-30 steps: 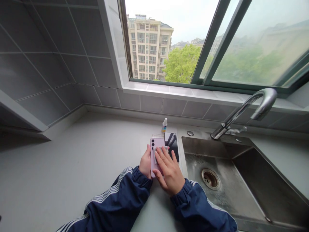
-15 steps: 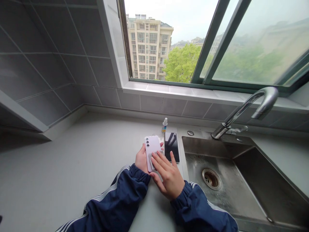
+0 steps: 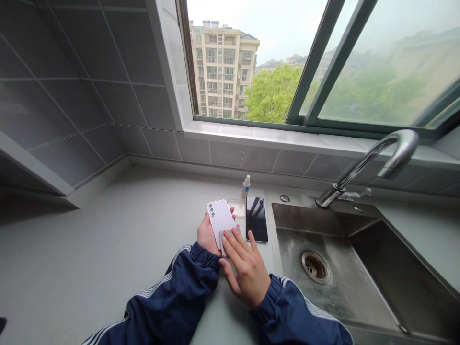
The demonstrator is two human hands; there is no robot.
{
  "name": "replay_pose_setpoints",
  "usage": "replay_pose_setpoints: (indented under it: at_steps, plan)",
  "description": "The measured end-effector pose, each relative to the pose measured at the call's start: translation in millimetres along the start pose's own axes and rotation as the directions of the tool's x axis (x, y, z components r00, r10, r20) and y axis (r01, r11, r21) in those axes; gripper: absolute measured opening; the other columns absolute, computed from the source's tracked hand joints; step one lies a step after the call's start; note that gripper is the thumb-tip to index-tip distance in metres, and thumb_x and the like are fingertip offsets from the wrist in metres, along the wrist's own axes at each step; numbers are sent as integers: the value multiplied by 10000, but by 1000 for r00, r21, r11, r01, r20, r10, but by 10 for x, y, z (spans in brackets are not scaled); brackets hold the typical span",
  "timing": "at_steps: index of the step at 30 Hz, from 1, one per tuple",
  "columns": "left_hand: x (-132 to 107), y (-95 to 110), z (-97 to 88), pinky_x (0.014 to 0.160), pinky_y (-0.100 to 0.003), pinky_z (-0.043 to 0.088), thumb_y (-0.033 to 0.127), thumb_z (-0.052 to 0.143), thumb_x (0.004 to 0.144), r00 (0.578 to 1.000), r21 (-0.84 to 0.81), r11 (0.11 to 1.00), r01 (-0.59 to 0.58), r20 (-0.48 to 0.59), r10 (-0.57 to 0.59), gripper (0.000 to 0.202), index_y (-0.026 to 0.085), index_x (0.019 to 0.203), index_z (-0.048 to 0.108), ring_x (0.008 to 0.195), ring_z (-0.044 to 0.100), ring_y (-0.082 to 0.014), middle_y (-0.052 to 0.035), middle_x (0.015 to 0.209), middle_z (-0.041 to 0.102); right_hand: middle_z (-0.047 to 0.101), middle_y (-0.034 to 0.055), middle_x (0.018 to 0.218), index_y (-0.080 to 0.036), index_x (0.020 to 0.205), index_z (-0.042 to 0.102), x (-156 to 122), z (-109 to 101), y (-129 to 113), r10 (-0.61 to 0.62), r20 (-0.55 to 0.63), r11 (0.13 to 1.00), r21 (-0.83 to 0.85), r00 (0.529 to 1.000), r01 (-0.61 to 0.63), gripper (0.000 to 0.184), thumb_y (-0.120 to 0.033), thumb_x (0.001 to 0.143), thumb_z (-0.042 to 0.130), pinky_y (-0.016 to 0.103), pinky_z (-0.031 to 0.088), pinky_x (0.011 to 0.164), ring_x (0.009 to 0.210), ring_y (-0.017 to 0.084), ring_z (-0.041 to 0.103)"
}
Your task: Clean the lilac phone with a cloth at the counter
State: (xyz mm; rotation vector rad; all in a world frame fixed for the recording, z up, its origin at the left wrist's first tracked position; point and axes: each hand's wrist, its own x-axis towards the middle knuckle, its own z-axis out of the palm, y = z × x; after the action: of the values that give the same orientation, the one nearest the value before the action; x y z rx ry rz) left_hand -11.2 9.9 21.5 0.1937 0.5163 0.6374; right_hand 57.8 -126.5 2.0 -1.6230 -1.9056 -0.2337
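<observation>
My left hand (image 3: 206, 235) grips a pale lilac phone (image 3: 219, 217) from underneath, back side up, its three camera lenses at the top left. It is lifted a little and tilted to the left. My right hand (image 3: 243, 267) lies over the phone's lower end, fingers together and pressing a small grey cloth (image 3: 226, 236) against it. A second, black phone (image 3: 256, 218) lies flat on the counter just right of them, screen up. A small white spray bottle (image 3: 246, 186) stands behind the two phones.
Between the phones lies a clear thin case or sheet (image 3: 239, 209). A steel sink (image 3: 345, 273) with a drain and a curved tap (image 3: 373, 158) fills the right side. The grey counter (image 3: 108, 249) runs left to a tiled wall; a window is behind.
The lilac phone has moved left and tilted more to the left, lifting away from the black phone. My right hand slid down to the phone's lower end with the cloth.
</observation>
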Motion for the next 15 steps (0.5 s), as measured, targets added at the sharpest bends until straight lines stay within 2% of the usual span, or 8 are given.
replay_pose_setpoints:
  at_steps: [3,7,11,15]
  plan:
    - [11,6,-18,846,-417,504,552,244,999,999,29,999,41,6,-41,722,64,1500,424,783,676,-257,-171,1015,728,500,103,1520,-130,1440,504,-15,19,10,-36,34,999,40,999,34,513,-283,952,546,556,203,1255,1466,309,389]
    - [18,9,-28,812,-424,519,530,235,1006,999,39,999,-32,-5,32,695,72,1491,429,783,681,-262,-173,1023,727,489,124,1524,-112,1448,490,-19,15,32,12,19,1000,9,1000,-12,523,-280,955,536,567,198,1249,1469,317,381]
    - [14,6,4,790,-414,538,536,255,1004,1000,42,999,9,13,-10,687,68,1463,463,788,688,-255,-172,1012,728,425,119,1569,-108,1487,436,-25,16,35,-81,118,995,70,990,73,631,-363,925,565,566,225,1240,1499,317,320]
    - [8,-19,36,768,-419,555,509,247,1016,992,53,991,-126,-22,128,644,106,1471,459,814,696,-250,-172,1150,715,381,146,1588,-93,1513,396,-27,41,4,40,83,999,-3,996,-40,662,-345,925,566,589,229,1227,1511,339,285]
